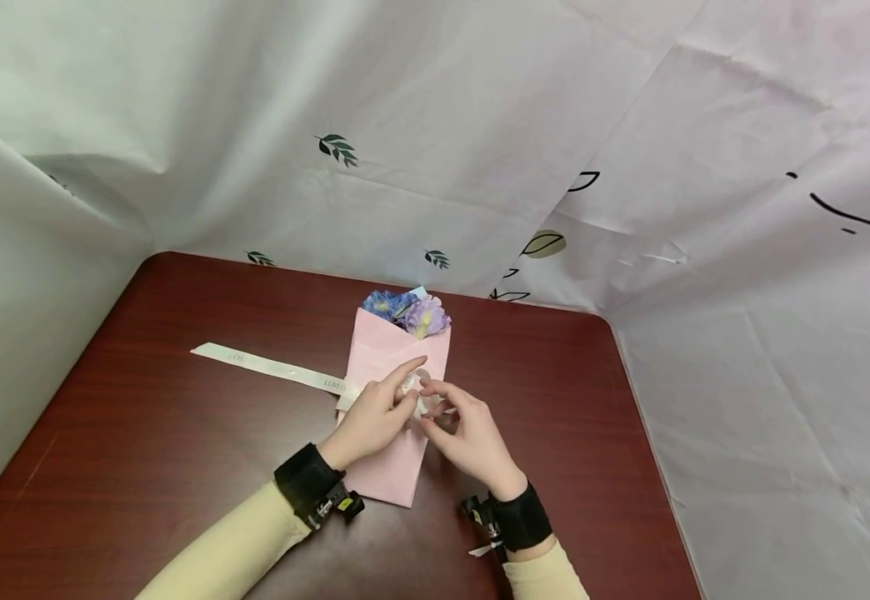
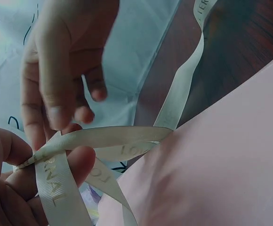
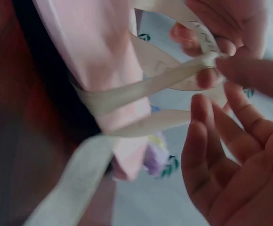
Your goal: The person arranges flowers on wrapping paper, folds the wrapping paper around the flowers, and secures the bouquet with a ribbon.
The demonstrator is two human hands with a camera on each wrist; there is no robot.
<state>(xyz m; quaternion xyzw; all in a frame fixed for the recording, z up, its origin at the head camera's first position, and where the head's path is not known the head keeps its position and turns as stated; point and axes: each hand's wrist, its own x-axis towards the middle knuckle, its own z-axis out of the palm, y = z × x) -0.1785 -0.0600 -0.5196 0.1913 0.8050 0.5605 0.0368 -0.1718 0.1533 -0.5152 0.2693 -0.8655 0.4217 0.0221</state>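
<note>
A pink-wrapped bouquet [image 1: 382,467] lies on the table, with a blue flower [image 1: 384,303] and a purple flower [image 1: 425,317] at its top. A white printed ribbon [image 1: 277,367] passes round the wrapping, one tail stretching left. Over the front, my left hand [image 1: 372,421] pinches crossed ribbon strands [image 2: 54,188] between thumb and fingers. My right hand [image 1: 472,437] is right beside it, thumb and index finger apart in the head view. In the right wrist view, the right thumb [image 3: 249,75] meets the ribbon where the strands cross; the other fingers are bent loosely.
The dark red-brown table [image 1: 142,433] runs back to a pale hanging cloth [image 1: 435,208] printed with leaves. More cloth encloses both sides. Each wrist wears a black strap [image 1: 522,517] with a small camera.
</note>
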